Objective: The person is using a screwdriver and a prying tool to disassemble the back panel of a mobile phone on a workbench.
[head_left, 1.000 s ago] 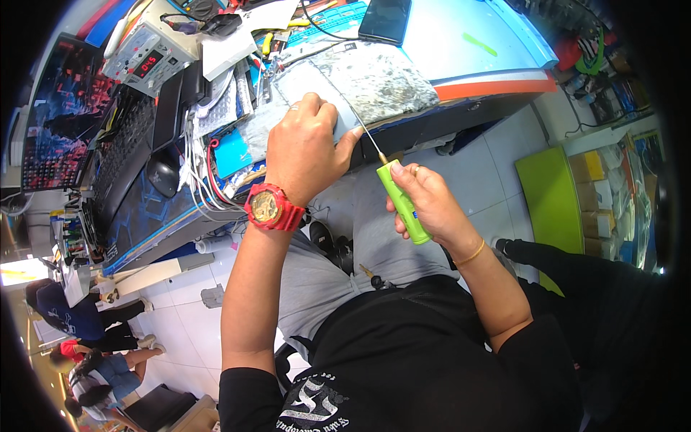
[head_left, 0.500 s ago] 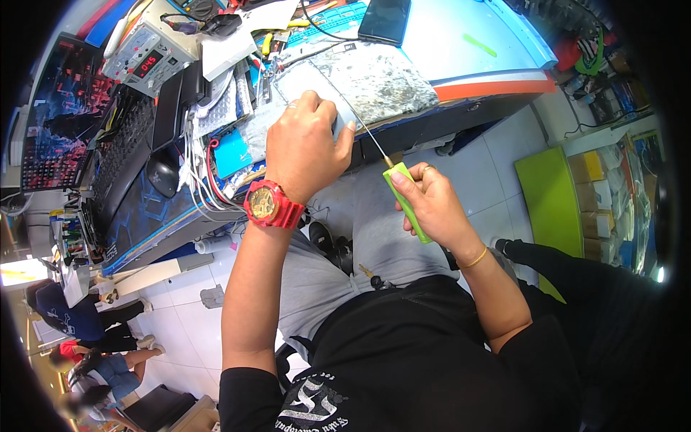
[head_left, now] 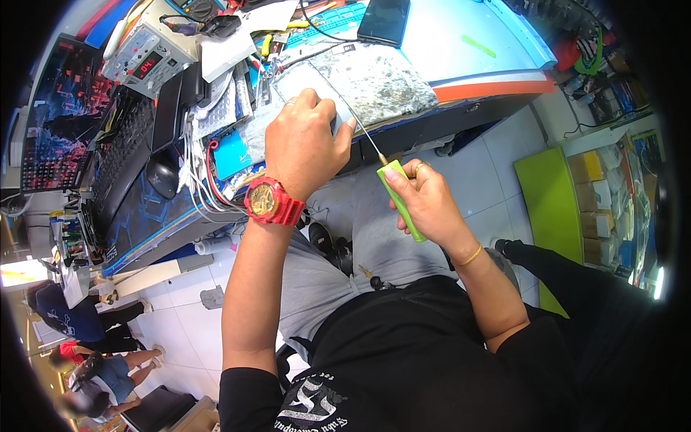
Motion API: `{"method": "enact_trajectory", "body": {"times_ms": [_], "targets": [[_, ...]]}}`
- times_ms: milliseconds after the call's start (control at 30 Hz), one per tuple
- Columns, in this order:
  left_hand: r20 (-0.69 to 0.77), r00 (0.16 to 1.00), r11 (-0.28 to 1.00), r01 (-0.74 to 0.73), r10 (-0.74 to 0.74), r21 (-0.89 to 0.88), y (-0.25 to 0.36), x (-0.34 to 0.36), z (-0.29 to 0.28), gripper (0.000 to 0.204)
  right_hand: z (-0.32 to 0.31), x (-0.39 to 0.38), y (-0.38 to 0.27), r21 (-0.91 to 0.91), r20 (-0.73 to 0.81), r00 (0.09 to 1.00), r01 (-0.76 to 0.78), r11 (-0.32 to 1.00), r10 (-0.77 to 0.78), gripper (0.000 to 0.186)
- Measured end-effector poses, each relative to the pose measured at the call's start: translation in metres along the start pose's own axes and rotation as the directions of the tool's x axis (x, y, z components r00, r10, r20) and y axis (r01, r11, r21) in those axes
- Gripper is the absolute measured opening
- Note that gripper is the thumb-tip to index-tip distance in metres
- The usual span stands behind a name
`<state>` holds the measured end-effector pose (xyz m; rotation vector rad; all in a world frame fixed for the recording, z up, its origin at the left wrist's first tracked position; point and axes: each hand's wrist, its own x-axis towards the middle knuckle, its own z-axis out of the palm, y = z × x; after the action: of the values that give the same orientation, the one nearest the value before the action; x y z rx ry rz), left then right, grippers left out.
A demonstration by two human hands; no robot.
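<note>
My right hand (head_left: 430, 205) is closed around the bright green handle of a hand tool (head_left: 400, 201). A brass-coloured collar joins the handle to a long, thin metal shaft. That shaft runs up and left along the right edge of a flat, pale grey panel (head_left: 342, 119) at the front of the bench. My left hand (head_left: 306, 147), with a red watch at the wrist, grips this panel, thumb at its right edge and fingers curled over it. The hand covers much of the panel, so its exact kind is unclear. Beneath lies a stained, grey-speckled mat (head_left: 389, 83).
A black phone (head_left: 384, 20) lies at the back of the bench. Left are a power supply (head_left: 147, 54), a mouse (head_left: 163, 175), a keyboard (head_left: 122, 155) and loose white cables (head_left: 191, 169). A green strip (head_left: 479, 45) rests far right. Other people stand at lower left.
My right hand has shifted slightly up and left with the green-handled tool, its collar now closer to the panel. My left hand has barely moved.
</note>
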<state>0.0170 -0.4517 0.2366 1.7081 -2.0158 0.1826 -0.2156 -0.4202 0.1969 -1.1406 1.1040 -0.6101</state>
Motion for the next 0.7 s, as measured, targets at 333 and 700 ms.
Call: {"method": "enact_trajectory", "body": {"times_ms": [333, 700], "targets": [[0.001, 1.0, 1.0, 0.001, -0.001, 0.002, -0.0008, 0.0002, 0.001, 0.033, 0.0007, 0.0011, -0.0005, -0.032, -0.02, 1.0, 0.023, 0.999, -0.024, 0.048], [-0.004, 1.0, 1.0, 0.02, -0.02, 0.0, -0.0004, 0.0012, 0.0017, 0.031, 0.0017, 0.0015, -0.0008, -0.04, -0.034, 0.999, 0.026, 0.999, -0.027, 0.045]]}}
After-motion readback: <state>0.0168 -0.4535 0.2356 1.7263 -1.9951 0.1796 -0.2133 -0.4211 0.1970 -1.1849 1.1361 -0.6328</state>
